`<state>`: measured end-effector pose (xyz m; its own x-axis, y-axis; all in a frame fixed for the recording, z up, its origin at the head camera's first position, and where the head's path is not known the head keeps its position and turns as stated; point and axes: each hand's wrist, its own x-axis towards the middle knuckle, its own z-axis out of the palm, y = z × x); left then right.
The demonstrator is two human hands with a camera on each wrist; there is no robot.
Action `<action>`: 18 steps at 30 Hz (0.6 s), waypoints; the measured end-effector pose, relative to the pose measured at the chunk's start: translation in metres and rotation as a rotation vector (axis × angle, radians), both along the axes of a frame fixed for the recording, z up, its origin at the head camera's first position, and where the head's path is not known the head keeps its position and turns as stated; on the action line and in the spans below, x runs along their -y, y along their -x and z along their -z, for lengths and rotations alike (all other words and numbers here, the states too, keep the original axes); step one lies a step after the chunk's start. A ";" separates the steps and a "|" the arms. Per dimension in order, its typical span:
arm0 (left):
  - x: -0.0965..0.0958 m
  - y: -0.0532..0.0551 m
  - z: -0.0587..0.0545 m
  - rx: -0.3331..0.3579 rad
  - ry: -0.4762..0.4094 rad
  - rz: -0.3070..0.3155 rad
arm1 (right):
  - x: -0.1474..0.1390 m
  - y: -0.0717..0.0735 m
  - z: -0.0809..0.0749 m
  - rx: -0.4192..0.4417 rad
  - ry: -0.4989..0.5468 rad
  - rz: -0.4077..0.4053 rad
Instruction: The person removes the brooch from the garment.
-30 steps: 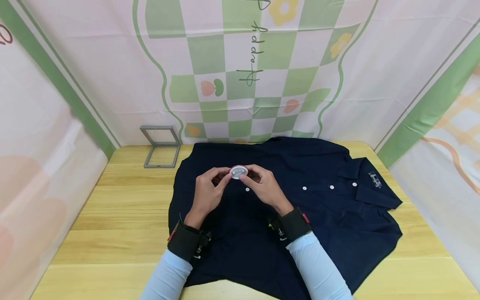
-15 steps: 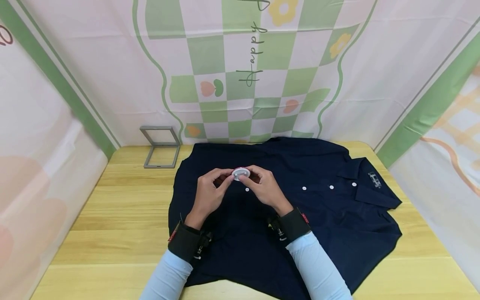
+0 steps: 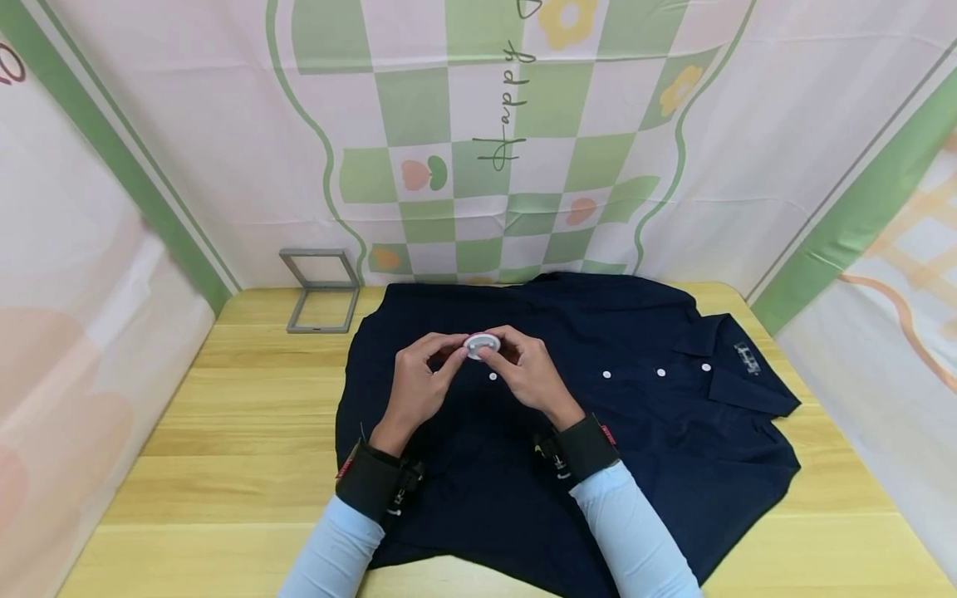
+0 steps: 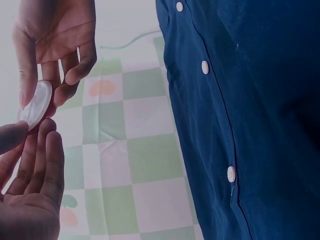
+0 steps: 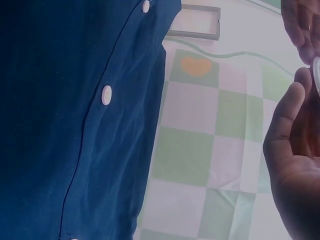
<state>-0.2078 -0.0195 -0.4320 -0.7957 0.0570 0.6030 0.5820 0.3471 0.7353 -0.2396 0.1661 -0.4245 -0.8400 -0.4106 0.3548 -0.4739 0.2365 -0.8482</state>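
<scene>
Pin-back badge (image 3: 482,341): up over the navy button-up shirt (image 3: 658,448). Worktop (image 3: 239,465): shirt spread flat, collar (image 3: 755,394) to the person's right; grey hinged frame (image 3: 329,287) standing open, far left. Left hand (image 3: 419,382), right hand (image 3: 531,374): grip pinching badge rim from either side, white back toward the person.

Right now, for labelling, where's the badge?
In the head view's centre, the badge is held by the left hand and right hand, over the shirt.

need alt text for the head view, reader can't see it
A person's left hand and right hand pinch a round white disc over a navy shirt lying on a wooden table. An open grey frame stands at back left.
</scene>
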 end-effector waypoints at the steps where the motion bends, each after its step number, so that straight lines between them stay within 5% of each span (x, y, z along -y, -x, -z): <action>1: 0.000 0.000 0.000 0.002 -0.002 0.003 | 0.000 0.000 0.000 -0.004 -0.003 0.001; 18: 0.000 -0.001 -0.001 -0.002 0.007 0.012 | 0.000 0.000 0.001 -0.077 -0.055 0.036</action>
<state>-0.2068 -0.0197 -0.4309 -0.7936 0.0703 0.6044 0.5878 0.3452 0.7317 -0.2399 0.1660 -0.4253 -0.8256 -0.4012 0.3967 -0.5275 0.2996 -0.7950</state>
